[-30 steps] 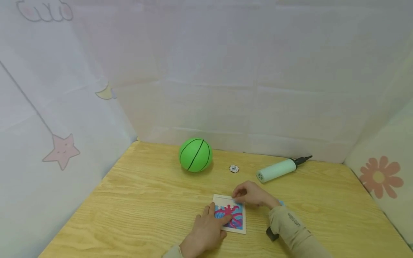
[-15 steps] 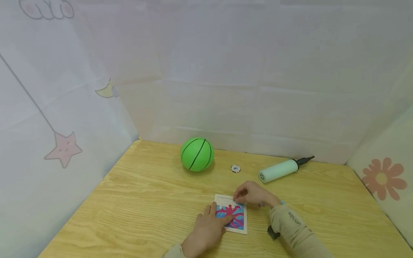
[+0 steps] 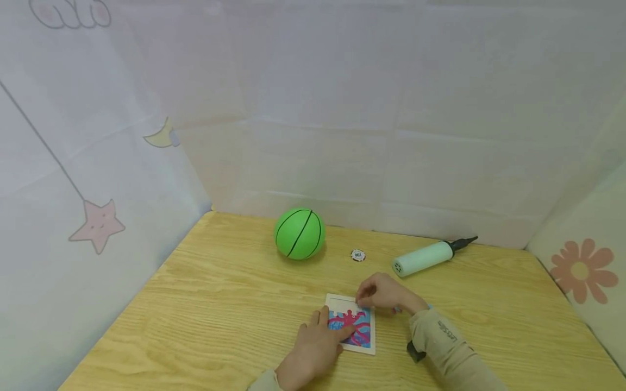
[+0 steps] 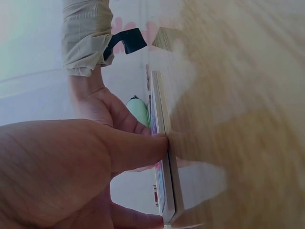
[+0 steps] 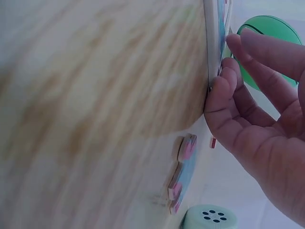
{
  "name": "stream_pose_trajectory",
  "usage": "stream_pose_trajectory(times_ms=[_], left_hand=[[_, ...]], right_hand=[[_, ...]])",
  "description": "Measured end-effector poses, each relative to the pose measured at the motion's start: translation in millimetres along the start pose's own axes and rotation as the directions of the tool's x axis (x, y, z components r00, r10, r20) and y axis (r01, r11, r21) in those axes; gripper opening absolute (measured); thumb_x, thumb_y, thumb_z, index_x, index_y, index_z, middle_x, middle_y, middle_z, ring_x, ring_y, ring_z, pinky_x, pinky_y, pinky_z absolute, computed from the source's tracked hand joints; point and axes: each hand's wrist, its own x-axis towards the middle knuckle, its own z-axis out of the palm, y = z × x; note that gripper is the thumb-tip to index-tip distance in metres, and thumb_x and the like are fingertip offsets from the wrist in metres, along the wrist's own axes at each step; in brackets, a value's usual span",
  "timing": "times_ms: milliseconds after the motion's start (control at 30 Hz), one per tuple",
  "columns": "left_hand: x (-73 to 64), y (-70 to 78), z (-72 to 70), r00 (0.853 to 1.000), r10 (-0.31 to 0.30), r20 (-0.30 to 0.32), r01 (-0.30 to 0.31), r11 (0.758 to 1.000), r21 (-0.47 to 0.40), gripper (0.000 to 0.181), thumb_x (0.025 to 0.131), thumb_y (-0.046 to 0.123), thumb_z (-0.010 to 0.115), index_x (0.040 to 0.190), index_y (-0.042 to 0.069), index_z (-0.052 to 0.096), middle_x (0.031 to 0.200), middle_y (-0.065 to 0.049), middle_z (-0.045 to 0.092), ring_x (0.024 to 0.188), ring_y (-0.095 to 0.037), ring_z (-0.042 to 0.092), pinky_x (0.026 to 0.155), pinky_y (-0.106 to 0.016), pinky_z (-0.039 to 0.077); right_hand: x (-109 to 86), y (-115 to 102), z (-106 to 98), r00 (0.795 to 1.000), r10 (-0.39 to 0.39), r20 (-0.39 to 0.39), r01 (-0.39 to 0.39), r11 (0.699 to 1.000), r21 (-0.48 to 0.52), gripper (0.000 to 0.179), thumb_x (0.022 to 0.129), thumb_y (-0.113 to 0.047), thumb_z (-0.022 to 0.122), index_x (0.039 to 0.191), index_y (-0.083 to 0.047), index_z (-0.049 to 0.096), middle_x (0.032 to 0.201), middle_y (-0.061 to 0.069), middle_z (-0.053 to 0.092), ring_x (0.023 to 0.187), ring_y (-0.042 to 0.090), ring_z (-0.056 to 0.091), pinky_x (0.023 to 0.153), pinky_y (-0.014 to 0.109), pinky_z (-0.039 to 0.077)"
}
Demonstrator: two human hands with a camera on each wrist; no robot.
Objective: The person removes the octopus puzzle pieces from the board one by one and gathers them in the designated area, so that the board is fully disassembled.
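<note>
A white-framed jigsaw puzzle point(image 3: 362, 341) with a pink octopus on blue lies on the wooden table; its far strip is bare. My left hand point(image 3: 312, 347) steadies it with extended fingers, one across the picture and another along the left side. In the left wrist view, the thumb point(image 4: 147, 149) presses against the board's edge. My right hand point(image 3: 383, 293) is at the far right corner, its fingertips pinching a puzzle piece that the fingers almost wholly hide. Loose puzzle pieces point(image 5: 187, 149) lie on the table beside the right hand, mostly covered by the arm in the head view.
Toward the back stand a green ball point(image 3: 300, 233) with black lines and a mint hand pump point(image 3: 423, 258) with a black nozzle. Between them lies a poker chip point(image 3: 358, 255). Printed cloth walls point(image 3: 313, 136) enclose the table's back and sides.
Both hands keep almost the same place on the puzzle. The right fingertips shift very slightly at the far corner. The whole head view drifts a little.
</note>
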Motion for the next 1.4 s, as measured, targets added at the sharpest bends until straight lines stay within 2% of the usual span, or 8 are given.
stream_pose_trajectory(times_ms=[167, 467, 667, 867, 1033, 1133, 1267, 1400], left_hand=[[0.2, 0.5, -0.7, 1.0, -0.005, -0.004, 0.005, 1.0, 0.002, 0.043, 0.092, 0.033, 0.061, 0.133, 0.046, 0.053, 0.143, -0.02, 0.038, 0.125, -0.035, 0.041, 0.089, -0.055, 0.044], [0.1, -0.2, -0.7, 1.0, -0.003, -0.016, 0.003, 1.0, 0.01, 0.043, 0.092, 0.033, 0.062, 0.132, 0.046, 0.054, 0.142, -0.021, 0.039, 0.124, -0.036, 0.041, 0.086, -0.055, 0.046], [-0.8, -0.6, 0.5, 1.0, -0.004, -0.022, 0.004, 1.0, 0.0, 0.042, 0.092, 0.032, 0.062, 0.132, 0.046, 0.055, 0.142, -0.021, 0.04, 0.125, -0.037, 0.041, 0.087, -0.056, 0.045], [-1.6, 0.3, 1.9, 1.0, -0.001, -0.023, 0.0, 1.0, -0.022, 0.043, 0.092, 0.029, 0.063, 0.131, 0.045, 0.056, 0.141, -0.022, 0.04, 0.125, -0.038, 0.041, 0.088, -0.057, 0.044], [-1.6, 0.6, 3.5, 1.0, 0.002, -0.027, -0.002, 1.0, -0.025, 0.043, 0.092, 0.029, 0.062, 0.132, 0.045, 0.056, 0.141, -0.022, 0.04, 0.125, -0.038, 0.041, 0.089, -0.058, 0.043], [-1.9, 1.0, 3.1, 1.0, 0.002, -0.028, -0.003, 1.0, -0.018, 0.043, 0.092, 0.029, 0.062, 0.131, 0.045, 0.056, 0.141, -0.022, 0.04, 0.125, -0.038, 0.041, 0.089, -0.057, 0.043], [-1.9, 1.2, 1.5, 1.0, 0.0, -0.024, 0.0, 1.0, -0.015, 0.043, 0.092, 0.029, 0.062, 0.131, 0.045, 0.056, 0.141, -0.021, 0.04, 0.125, -0.037, 0.041, 0.089, -0.057, 0.043], [-1.8, 1.1, 0.6, 1.0, 0.001, -0.022, -0.002, 1.0, -0.01, 0.043, 0.092, 0.029, 0.062, 0.132, 0.046, 0.055, 0.141, -0.02, 0.04, 0.123, -0.035, 0.04, 0.089, -0.056, 0.044]], right_hand=[[-3.2, -4.4, -2.4, 0.998, 0.057, -0.028, -0.058, 0.998, -0.022, 0.006, 0.085, -0.017, 0.072, 0.086, -0.012, 0.076, 0.079, -0.007, 0.069, 0.067, 0.01, 0.057, 0.059, 0.026, 0.048], [-4.4, -10.3, -4.7, 0.996, 0.087, 0.006, -0.086, 0.996, -0.037, 0.007, 0.086, -0.013, 0.071, 0.087, -0.014, 0.077, 0.082, -0.006, 0.071, 0.059, 0.009, 0.055, 0.045, 0.023, 0.042], [-3.4, -13.3, -1.9, 0.997, 0.08, 0.02, -0.08, 0.997, -0.023, 0.01, 0.088, -0.005, 0.064, 0.087, -0.008, 0.074, 0.083, -0.002, 0.069, 0.06, 0.009, 0.053, 0.047, 0.023, 0.043], [-5.9, -15.0, 2.5, 0.99, 0.142, 0.006, -0.142, 0.99, 0.01, 0.014, 0.09, -0.002, 0.059, 0.088, -0.008, 0.071, 0.082, 0.0, 0.065, 0.05, 0.008, 0.042, 0.035, 0.019, 0.03], [-6.3, -16.5, 3.0, 0.995, 0.101, 0.002, -0.101, 0.995, -0.01, 0.015, 0.092, -0.001, 0.056, 0.087, -0.007, 0.069, 0.079, 0.003, 0.063, 0.048, 0.009, 0.04, 0.036, 0.02, 0.029], [-5.4, -15.0, 3.1, 0.996, 0.087, 0.001, -0.086, 0.996, -0.018, 0.014, 0.092, -0.002, 0.057, 0.086, -0.007, 0.069, 0.077, 0.002, 0.062, 0.052, 0.01, 0.043, 0.037, 0.021, 0.03], [-4.9, -12.7, 3.1, 0.996, 0.084, 0.008, -0.084, 0.996, 0.028, 0.008, 0.089, -0.001, 0.061, 0.086, -0.006, 0.066, 0.078, 0.001, 0.061, 0.059, 0.011, 0.048, 0.041, 0.022, 0.033], [-5.7, -10.4, 2.6, 0.997, 0.081, 0.016, -0.082, 0.995, 0.058, 0.006, 0.085, -0.001, 0.067, 0.086, -0.006, 0.064, 0.075, 0.0, 0.06, 0.057, 0.011, 0.047, 0.039, 0.022, 0.031]])
